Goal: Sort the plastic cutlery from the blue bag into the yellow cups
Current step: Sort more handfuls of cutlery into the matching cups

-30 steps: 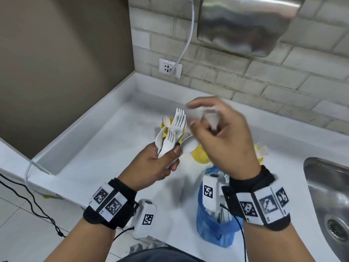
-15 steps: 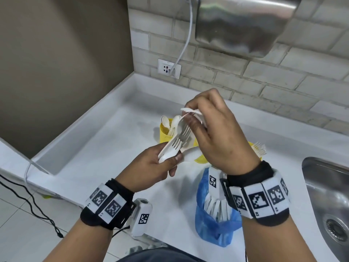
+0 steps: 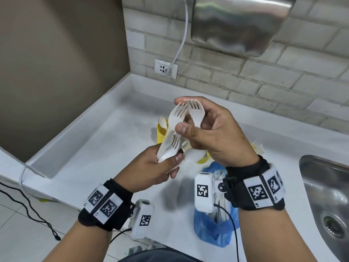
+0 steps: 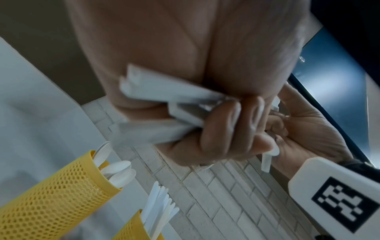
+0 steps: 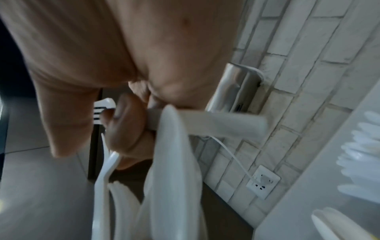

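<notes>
With your left hand [image 3: 158, 167] clamping the bundle [image 3: 168, 150] and your right hand [image 3: 213, 133] pinching two forks [image 3: 186, 116], pull them clear, then drop them tines-up in the forks' cup [image 3: 255, 146] right of the bundle.

Both hands raised, close together, fingers [image 3: 181, 129] curled.

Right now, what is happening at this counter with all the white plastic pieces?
A person is sorting plastic cutlery. The left hand grips a bunch of white forks and spoons above the counter. The right hand pinches two forks pulled up from that bunch. Behind the hands, one yellow cup already holds spoons. The blue bag in front still has cutlery in it.
</notes>
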`<state>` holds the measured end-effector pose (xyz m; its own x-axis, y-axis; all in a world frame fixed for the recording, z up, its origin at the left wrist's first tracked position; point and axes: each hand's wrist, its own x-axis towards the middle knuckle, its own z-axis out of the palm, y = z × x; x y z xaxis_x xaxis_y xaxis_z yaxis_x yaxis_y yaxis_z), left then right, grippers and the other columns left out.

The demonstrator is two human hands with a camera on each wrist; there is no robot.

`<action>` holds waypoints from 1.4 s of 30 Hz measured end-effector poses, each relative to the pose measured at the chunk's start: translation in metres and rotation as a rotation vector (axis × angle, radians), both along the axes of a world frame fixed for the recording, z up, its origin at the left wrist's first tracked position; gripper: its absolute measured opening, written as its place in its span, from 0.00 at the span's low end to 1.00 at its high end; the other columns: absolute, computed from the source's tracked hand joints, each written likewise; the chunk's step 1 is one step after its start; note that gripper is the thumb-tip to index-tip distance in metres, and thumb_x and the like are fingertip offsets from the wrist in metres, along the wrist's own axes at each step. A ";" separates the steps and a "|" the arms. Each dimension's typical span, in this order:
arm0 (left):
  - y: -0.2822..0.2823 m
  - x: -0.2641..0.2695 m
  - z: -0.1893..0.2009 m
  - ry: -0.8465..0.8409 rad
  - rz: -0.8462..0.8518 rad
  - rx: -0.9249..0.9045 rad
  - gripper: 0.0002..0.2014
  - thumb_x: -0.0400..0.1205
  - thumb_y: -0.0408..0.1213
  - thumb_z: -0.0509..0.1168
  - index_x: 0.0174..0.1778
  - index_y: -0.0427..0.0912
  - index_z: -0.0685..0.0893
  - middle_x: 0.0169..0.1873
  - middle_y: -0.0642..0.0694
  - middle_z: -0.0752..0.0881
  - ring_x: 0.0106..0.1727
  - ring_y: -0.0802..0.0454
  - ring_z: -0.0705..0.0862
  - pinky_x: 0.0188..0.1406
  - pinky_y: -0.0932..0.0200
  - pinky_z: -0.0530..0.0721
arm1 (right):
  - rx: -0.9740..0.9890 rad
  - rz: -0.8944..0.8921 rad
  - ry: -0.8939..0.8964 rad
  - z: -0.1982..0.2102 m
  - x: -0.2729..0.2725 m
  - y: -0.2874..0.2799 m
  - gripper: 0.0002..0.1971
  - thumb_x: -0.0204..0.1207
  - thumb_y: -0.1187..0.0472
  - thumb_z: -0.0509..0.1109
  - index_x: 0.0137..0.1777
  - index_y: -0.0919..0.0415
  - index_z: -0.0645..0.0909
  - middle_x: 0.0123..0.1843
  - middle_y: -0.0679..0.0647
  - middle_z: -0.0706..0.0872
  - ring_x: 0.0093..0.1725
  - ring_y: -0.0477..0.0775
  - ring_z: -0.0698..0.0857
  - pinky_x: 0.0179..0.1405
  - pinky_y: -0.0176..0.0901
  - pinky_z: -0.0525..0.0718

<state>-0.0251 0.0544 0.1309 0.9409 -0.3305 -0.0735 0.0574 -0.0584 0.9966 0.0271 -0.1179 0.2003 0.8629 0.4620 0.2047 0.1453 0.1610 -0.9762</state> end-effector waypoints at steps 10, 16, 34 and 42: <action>0.003 -0.001 0.004 0.000 0.008 0.056 0.14 0.89 0.45 0.62 0.40 0.41 0.76 0.28 0.47 0.80 0.20 0.54 0.68 0.18 0.64 0.66 | -0.241 -0.084 -0.064 0.001 0.007 0.000 0.12 0.78 0.67 0.79 0.52 0.76 0.84 0.32 0.52 0.81 0.26 0.44 0.75 0.27 0.35 0.74; 0.002 -0.003 0.007 -0.010 0.031 0.129 0.15 0.90 0.45 0.62 0.38 0.46 0.78 0.27 0.49 0.80 0.21 0.54 0.68 0.17 0.67 0.67 | -0.393 -0.081 -0.232 0.004 0.004 0.006 0.13 0.79 0.61 0.79 0.46 0.73 0.84 0.38 0.68 0.86 0.35 0.51 0.82 0.36 0.55 0.81; -0.002 -0.006 -0.008 -0.054 0.190 0.113 0.08 0.90 0.45 0.62 0.48 0.47 0.80 0.31 0.48 0.82 0.24 0.51 0.68 0.21 0.66 0.69 | 0.569 -0.451 -0.052 0.032 -0.014 -0.023 0.19 0.94 0.53 0.51 0.80 0.62 0.63 0.30 0.55 0.67 0.25 0.56 0.71 0.34 0.51 0.81; -0.007 -0.001 -0.012 -0.140 0.280 0.108 0.08 0.89 0.50 0.65 0.51 0.51 0.82 0.30 0.50 0.83 0.28 0.47 0.71 0.28 0.55 0.71 | -0.117 -0.449 -0.185 -0.032 -0.038 0.006 0.07 0.81 0.61 0.74 0.55 0.57 0.80 0.28 0.48 0.74 0.26 0.46 0.75 0.31 0.40 0.76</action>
<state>-0.0258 0.0471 0.1185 0.9976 -0.0554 0.0426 -0.0513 -0.1651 0.9849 -0.0110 -0.1120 0.1687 0.9361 0.0825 0.3419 0.3474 -0.0658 -0.9354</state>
